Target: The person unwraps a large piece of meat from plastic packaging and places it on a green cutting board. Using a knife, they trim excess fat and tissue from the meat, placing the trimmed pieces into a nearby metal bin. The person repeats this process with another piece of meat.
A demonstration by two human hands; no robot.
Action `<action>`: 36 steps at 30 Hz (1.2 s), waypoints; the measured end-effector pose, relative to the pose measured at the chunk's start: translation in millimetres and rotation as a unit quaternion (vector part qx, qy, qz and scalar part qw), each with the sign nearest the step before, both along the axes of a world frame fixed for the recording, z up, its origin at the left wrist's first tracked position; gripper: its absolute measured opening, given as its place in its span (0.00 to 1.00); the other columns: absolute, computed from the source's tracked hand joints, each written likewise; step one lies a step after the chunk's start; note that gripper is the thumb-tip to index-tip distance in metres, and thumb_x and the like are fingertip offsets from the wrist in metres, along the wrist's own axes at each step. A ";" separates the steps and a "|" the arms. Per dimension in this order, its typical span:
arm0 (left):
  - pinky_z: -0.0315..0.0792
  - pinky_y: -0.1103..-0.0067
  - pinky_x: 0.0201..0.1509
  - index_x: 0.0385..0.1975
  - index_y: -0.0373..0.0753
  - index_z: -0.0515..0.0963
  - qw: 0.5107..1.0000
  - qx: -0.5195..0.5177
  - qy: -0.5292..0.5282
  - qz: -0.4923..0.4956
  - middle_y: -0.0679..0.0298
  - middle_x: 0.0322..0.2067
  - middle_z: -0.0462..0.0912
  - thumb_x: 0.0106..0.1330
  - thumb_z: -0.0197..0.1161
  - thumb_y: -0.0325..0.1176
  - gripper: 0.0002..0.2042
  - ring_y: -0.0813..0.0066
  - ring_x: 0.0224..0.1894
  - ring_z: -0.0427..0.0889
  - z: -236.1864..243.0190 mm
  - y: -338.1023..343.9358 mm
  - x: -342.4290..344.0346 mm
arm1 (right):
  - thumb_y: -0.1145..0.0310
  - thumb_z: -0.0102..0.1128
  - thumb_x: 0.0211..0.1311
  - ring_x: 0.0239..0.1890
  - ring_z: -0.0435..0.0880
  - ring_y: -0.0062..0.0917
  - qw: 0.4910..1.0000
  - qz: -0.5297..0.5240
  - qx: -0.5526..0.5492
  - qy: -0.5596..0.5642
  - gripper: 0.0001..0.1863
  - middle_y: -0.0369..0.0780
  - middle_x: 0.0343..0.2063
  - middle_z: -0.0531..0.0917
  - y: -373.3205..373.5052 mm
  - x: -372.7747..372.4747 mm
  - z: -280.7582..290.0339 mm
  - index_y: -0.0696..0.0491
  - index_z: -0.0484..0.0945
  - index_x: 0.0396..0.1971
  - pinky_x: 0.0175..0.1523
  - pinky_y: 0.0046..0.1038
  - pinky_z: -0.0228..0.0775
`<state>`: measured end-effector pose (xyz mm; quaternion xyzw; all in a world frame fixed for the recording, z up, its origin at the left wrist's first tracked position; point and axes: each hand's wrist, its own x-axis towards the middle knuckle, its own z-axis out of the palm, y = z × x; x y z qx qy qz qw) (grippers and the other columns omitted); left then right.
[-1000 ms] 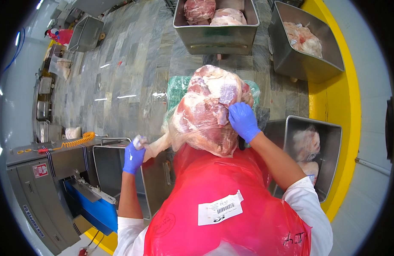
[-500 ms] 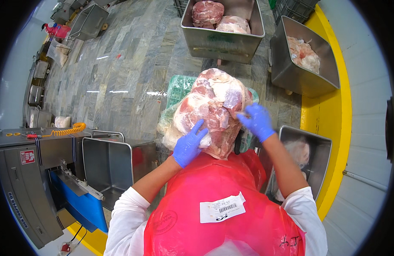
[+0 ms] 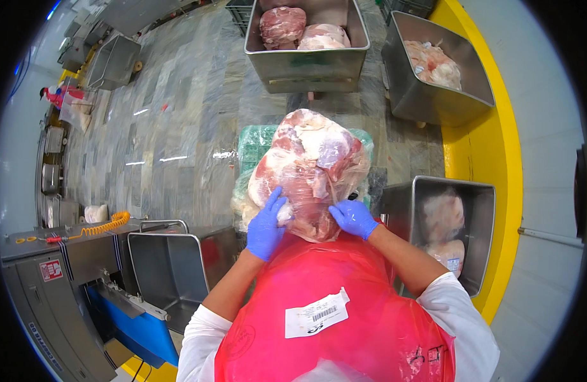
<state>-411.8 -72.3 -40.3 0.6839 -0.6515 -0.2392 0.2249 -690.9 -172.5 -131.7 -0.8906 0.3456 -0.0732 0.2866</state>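
A large block of raw meat (image 3: 309, 169), pink and red with white fat and clear plastic film around it, lies in front of my red apron. My left hand (image 3: 266, 226), in a blue glove, grips its near left side, fingers laid over the film beside a whitish bunched bit. On the near right side my right hand (image 3: 355, 218), gloved in blue too, is closed on the film, its fingertips against the meat. Beneath the block shows a green plastic crate (image 3: 255, 143) covered with clear film.
A steel bin (image 3: 306, 67) with large meat pieces stands ahead. Another steel bin (image 3: 433, 95), holding pale trimmings, is at the far right. Near my right arm a steel bin (image 3: 478, 235) holds wrapped meat. On my left are a steel bin (image 3: 163, 254) and a grey machine (image 3: 48, 312).
My right hand has come in from the block's right side to its near right edge and closed on the film. The left hand stays on the meat. The whole view has shifted slightly.
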 end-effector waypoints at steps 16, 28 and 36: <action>0.77 0.71 0.62 0.66 0.38 0.71 0.998 -0.048 0.009 -0.030 0.55 0.72 0.68 0.67 0.61 0.25 0.25 0.55 0.64 0.80 -14.6 -0.1 6.0 | 0.69 0.62 0.54 0.43 0.80 0.40 0.981 -0.128 -0.133 -0.057 0.11 0.42 0.36 0.79 -55.2 -25.8 -25.2 0.51 0.80 0.39 0.50 0.47 0.70; 0.67 0.73 0.72 0.69 0.33 0.66 0.998 -0.004 0.062 -0.014 0.53 0.74 0.65 0.65 0.59 0.21 0.29 0.63 0.71 0.72 -22.4 -2.7 8.0 | 0.70 0.60 0.55 0.39 0.81 0.41 0.961 -0.051 -0.039 -0.268 0.05 0.43 0.34 0.78 10.8 -12.9 10.3 0.52 0.80 0.31 0.44 0.42 0.70; 0.65 0.74 0.73 0.72 0.33 0.63 0.997 0.021 0.078 0.020 0.54 0.74 0.66 0.64 0.56 0.18 0.32 0.65 0.72 0.71 -31.4 -3.8 20.4 | 0.71 0.57 0.59 0.37 0.81 0.47 0.914 -0.011 0.145 -0.378 0.05 0.46 0.34 0.77 17.3 20.0 23.4 0.55 0.79 0.31 0.43 0.46 0.74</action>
